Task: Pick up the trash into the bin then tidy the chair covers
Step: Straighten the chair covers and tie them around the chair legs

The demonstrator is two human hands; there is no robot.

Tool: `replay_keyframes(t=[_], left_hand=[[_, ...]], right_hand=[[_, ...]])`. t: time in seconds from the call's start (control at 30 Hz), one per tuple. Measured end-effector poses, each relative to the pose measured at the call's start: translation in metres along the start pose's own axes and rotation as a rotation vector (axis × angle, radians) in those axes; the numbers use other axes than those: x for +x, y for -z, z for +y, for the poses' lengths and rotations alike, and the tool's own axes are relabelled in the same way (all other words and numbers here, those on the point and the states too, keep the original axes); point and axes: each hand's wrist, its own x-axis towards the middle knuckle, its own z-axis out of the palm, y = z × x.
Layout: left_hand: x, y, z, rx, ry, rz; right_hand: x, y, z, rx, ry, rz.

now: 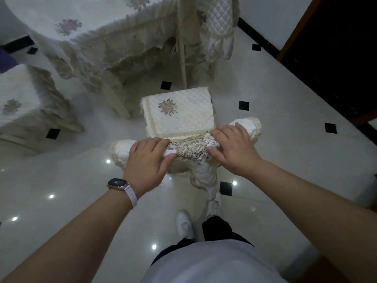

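Observation:
A chair stands right in front of me, seen from above. Its seat wears a cream quilted cover (179,117) with a flower motif. Over the top of the backrest lies a cream cover with a brown floral embroidered band (190,151) and ruffled ends. My left hand (148,160) grips the left part of that backrest cover, fingers over the top and thumb underneath. My right hand (232,147) holds the right part, fingers curved over the top edge. No trash or bin is in view.
A table with a fringed cream cloth (87,27) fills the upper left. A second covered chair (18,105) stands at the left, a third (216,23) at the top. Glossy white tiles (285,139) surround me; a dark doorway (336,48) lies right.

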Motion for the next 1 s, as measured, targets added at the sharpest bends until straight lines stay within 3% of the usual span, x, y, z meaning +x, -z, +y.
replay_keyframes(t=[0.13,0.43,1.0], left_hand=[[0.003,-0.003,-0.004,0.016,0.000,0.000],[0.013,-0.008,-0.011,-0.047,0.034,0.013],[0.115,0.004,-0.018,-0.072,0.171,0.081]], right_hand=[[0.008,-0.012,0.012,0.014,0.119,0.163],[0.037,-0.012,0.033,-0.040,0.373,0.290],[0.149,0.010,0.081,-0.007,0.434,0.385]])
